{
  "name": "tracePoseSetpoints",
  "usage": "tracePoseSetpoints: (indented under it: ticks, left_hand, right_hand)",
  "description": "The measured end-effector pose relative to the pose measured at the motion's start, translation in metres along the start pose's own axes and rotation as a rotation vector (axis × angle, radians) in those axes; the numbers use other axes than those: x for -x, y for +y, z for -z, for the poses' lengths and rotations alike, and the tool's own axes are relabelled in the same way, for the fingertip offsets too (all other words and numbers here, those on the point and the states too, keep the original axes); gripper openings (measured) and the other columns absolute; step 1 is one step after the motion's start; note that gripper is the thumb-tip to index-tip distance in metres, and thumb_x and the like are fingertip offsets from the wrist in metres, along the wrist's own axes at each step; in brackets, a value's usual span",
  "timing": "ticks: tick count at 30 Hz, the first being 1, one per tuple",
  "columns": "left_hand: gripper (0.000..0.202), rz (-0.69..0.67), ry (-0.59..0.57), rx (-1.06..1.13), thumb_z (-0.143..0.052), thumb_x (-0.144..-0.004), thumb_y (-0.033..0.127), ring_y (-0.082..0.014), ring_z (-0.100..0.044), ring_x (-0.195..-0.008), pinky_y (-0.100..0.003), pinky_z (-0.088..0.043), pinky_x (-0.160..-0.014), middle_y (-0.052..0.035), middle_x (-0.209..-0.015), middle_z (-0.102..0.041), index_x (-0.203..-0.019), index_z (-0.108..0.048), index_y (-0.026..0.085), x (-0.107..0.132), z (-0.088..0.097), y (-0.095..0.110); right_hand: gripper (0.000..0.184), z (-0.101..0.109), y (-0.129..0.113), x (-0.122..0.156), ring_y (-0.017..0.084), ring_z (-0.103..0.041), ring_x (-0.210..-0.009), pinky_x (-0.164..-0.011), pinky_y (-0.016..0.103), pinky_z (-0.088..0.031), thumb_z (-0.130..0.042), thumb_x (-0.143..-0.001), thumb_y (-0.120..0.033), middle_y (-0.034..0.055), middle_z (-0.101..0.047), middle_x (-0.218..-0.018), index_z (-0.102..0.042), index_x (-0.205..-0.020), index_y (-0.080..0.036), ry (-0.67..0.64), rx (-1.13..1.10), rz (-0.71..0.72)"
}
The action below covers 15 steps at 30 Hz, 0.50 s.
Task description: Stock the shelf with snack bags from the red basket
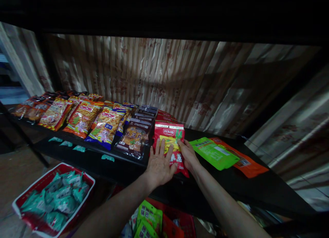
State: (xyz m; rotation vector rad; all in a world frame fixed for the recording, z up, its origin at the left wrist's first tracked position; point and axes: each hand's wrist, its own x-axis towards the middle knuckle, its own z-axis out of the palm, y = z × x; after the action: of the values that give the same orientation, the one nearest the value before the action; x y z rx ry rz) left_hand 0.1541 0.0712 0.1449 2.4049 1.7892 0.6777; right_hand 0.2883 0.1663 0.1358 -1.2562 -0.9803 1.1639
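A red snack packet [170, 135] lies at the front of a row on the black shelf [257, 186]. My left hand [159, 162] rests flat on its lower left part with the fingers spread. At the packet's right edge my right hand [187, 153] has its fingers curled round the side. More red packets are stacked behind it. A green packet [214, 153] and an orange packet [244, 164] lie flat just to the right of my right hand.
Left of the red packets stand rows of dark packets [135, 137], blue ones [106, 126] and orange ones [82, 118]. A red basket [24, 197] of teal packets sits on the floor at lower left. Another red basket [185, 224] with green packets is below my arms. A striped curtain hangs behind.
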Motion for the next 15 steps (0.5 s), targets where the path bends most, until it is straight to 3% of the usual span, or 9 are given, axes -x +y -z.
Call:
tracePoseSetpoints:
  ticks: [4, 8, 12, 15]
  left_hand:
    - [0.068, 0.019, -0.047, 0.028, -0.036, -0.086, 0.052, -0.0346, -0.006, -0.142, -0.061, -0.02, -0.107, -0.0131, -0.155, -0.011, -0.146, -0.023, 0.022, 0.0, 0.005, 0.003]
    - [0.072, 0.017, -0.061, 0.056, -0.036, -0.084, 0.058, -0.0347, -0.006, -0.142, -0.06, -0.02, -0.107, -0.0137, -0.155, -0.01, -0.146, -0.025, 0.022, 0.0, 0.006, 0.0]
    - [0.08, 0.016, -0.064, 0.071, -0.034, -0.08, 0.068, -0.0361, -0.005, -0.141, -0.062, -0.02, -0.106, -0.0124, -0.156, -0.01, -0.146, -0.025, 0.023, 0.001, 0.005, -0.001]
    - [0.08, 0.014, -0.067, 0.079, -0.035, -0.08, 0.068, -0.0367, -0.001, -0.141, -0.063, -0.021, -0.106, -0.0104, -0.156, -0.008, -0.146, -0.025, 0.025, 0.001, 0.003, -0.001]
  right_hand:
    - [0.018, -0.003, -0.017, 0.004, 0.018, -0.067, -0.065, -0.06, 0.029, -0.055, -0.062, -0.079, -0.038, 0.0018, -0.072, -0.075, -0.062, -0.084, -0.022, 0.062, -0.077, -0.099]
    - [0.029, 0.0, -0.03, -0.01, 0.017, -0.065, -0.059, -0.058, 0.029, -0.054, -0.046, -0.089, -0.043, 0.0027, -0.072, -0.07, -0.061, -0.078, -0.021, 0.084, -0.166, -0.199]
    - [0.032, 0.006, -0.034, -0.038, 0.012, -0.059, -0.046, -0.054, 0.024, -0.051, -0.039, -0.094, -0.03, -0.0016, -0.064, -0.053, -0.054, -0.066, -0.021, 0.112, -0.242, -0.261]
    - [0.025, 0.006, -0.032, -0.059, 0.012, -0.058, -0.044, -0.052, 0.024, -0.051, -0.046, -0.089, -0.017, -0.0012, -0.063, -0.05, -0.054, -0.065, -0.02, 0.093, -0.227, -0.264]
